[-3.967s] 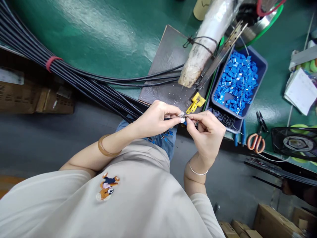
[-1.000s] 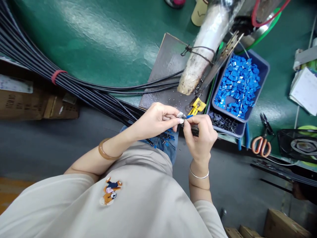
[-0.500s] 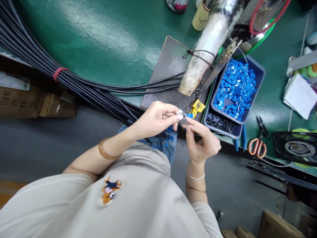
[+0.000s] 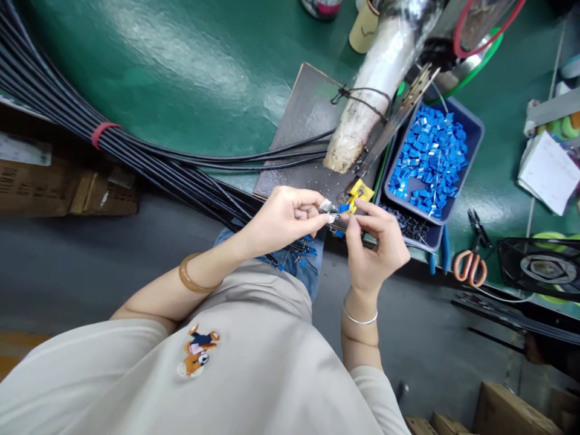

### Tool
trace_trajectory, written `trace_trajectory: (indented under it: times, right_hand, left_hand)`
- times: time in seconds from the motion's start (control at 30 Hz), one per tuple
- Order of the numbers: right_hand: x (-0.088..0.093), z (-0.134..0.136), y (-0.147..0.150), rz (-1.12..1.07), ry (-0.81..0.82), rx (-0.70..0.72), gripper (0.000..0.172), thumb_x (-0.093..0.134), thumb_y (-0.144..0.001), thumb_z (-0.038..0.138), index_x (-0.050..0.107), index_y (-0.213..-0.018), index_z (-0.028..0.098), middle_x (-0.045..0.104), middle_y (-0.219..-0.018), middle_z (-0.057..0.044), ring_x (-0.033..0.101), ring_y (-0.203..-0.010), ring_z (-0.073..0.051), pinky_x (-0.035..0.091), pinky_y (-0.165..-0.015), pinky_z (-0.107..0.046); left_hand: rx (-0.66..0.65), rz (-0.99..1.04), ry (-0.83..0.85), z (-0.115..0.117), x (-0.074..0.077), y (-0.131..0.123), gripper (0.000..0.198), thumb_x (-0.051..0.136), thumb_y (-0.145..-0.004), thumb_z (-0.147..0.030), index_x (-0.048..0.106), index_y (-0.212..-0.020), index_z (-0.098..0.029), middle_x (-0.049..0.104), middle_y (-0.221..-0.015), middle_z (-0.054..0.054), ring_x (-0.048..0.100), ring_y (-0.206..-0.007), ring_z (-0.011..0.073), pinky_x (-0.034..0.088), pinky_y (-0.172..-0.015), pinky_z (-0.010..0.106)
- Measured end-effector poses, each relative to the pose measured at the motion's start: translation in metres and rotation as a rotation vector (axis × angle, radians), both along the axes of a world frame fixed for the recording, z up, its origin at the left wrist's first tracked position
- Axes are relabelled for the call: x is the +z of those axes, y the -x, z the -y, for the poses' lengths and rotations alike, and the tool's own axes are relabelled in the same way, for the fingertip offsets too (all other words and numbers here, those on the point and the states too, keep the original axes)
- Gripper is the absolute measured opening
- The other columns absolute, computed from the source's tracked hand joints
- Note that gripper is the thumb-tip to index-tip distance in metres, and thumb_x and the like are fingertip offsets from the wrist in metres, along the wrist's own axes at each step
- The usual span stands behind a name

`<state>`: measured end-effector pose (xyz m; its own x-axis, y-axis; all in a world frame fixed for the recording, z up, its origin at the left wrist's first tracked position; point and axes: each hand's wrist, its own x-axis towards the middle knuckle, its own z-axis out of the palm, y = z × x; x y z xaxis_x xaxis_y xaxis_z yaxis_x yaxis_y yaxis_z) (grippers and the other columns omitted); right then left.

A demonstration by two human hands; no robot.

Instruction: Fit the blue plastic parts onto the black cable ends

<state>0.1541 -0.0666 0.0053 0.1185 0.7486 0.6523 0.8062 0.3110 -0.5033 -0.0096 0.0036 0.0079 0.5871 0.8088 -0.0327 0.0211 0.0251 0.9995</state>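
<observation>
My left hand (image 4: 283, 219) is closed in a pinch around the end of a black cable (image 4: 254, 211) from the bundle that sweeps in from the left. My right hand (image 4: 374, 241) faces it, fingers pinched on a small blue component (image 4: 344, 208) held against the cable's tip. Both hands meet just in front of the table edge, above my lap, where several finished blue-tipped cable ends (image 4: 301, 249) lie on my jeans. A blue bin (image 4: 471, 130) heaped with blue components (image 4: 428, 157) stands just right of the hands.
A dark metal plate (image 4: 303, 130) lies on the green table with a wrapped white cylinder (image 4: 374, 84) and a yellow clip (image 4: 360, 192) over it. Orange-handled scissors (image 4: 469, 266) and pliers lie to the right, beside a fan grille (image 4: 539, 266). Cardboard boxes (image 4: 49, 181) sit under the table at left.
My right hand, which had drawn back and opened slightly half a second ago, has come up again and pinched the blue component at the cable tip. The left hand has hardly moved.
</observation>
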Motion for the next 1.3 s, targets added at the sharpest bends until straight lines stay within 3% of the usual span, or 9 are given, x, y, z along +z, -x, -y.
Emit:
trace_trajectory:
  times: [0.27,0.57,0.97,1.1,1.3]
  right_hand:
    - [-0.004,-0.004,0.006,-0.101,0.097,0.014,0.011,0.065,-0.083,0.012,0.063,-0.090,0.021,0.075,-0.107,-0.005,0.074,-0.092,-0.016,0.062,-0.072,-0.026]
    - [0.000,-0.007,0.004,0.004,0.072,0.033,0.009,0.063,-0.083,0.012,0.061,-0.084,0.021,0.074,-0.111,-0.005,0.075,-0.089,-0.017,0.062,-0.078,-0.030]
    - [0.015,-0.012,0.003,0.049,0.080,0.047,0.011,0.065,-0.082,0.010,0.062,-0.084,0.021,0.074,-0.113,-0.005,0.073,-0.098,-0.018,0.061,-0.084,-0.031]
    - [0.018,-0.011,0.003,0.062,0.082,0.045,0.011,0.063,-0.084,0.011,0.062,-0.085,0.022,0.074,-0.113,-0.005,0.073,-0.101,-0.020,0.063,-0.082,-0.033]
    - [0.016,-0.008,0.003,0.018,0.111,0.057,0.012,0.063,-0.082,0.010,0.058,-0.082,0.021,0.073,-0.116,-0.006,0.075,-0.091,-0.017,0.063,-0.078,-0.028]
  left_hand:
    - [0.101,-0.033,-0.136,0.001,-0.005,-0.005,0.018,0.058,-0.086,-0.023,0.056,-0.071,-0.013,0.031,-0.055,-0.007,0.026,-0.051,0.0043,0.020,-0.046,0.020]
    - [0.098,-0.035,-0.125,-0.006,-0.002,-0.011,0.016,0.055,-0.086,-0.023,0.058,-0.073,-0.014,0.032,-0.058,-0.005,0.026,-0.053,0.0062,0.020,-0.048,0.022]
    - [0.077,0.004,-0.037,-0.012,0.010,-0.013,0.019,0.056,-0.085,-0.022,0.055,-0.068,-0.014,0.030,-0.057,-0.005,0.024,-0.052,0.0053,0.018,-0.047,0.023]
    - [0.062,0.008,-0.022,-0.013,0.014,-0.012,0.020,0.056,-0.085,-0.022,0.054,-0.067,-0.015,0.030,-0.057,-0.005,0.024,-0.052,0.0052,0.017,-0.047,0.023]
    - [0.017,0.014,0.044,-0.015,0.012,-0.010,0.020,0.056,-0.085,-0.022,0.054,-0.066,-0.014,0.027,-0.056,-0.005,0.021,-0.051,0.0050,0.016,-0.047,0.024]
